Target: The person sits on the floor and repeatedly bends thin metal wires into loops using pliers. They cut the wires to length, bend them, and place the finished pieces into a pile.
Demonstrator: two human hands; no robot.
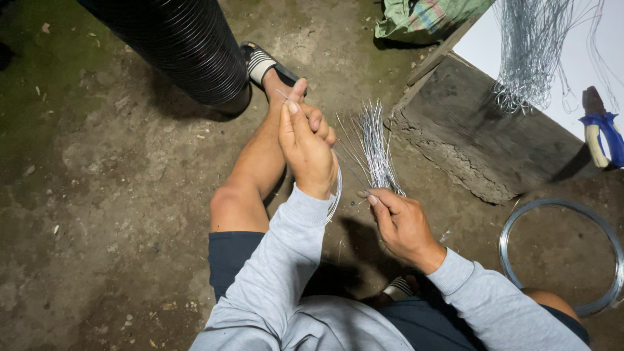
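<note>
Galvanised cut wires fan up from the right hand, clamped on their lower ends at centre; left hand pinches a single wire just left; wire coil near right; pliers far right.

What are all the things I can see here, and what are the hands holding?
wire bundle: one bunch, silver, held by the right hand.
single wire: one, silver, curving down from the left hand.
wire coil: one, grey, on the ground at right.
looped wires: many, silver, piled top right.
pliers: one, blue and white handles, right edge.
wooden block: one, dark, right of centre.
mesh roll: one, black, top left.
sack: one, green, top.
sandal: one, black with white stripes.
left hand: pinching the wire.
right hand: closed round the bundle.
</note>
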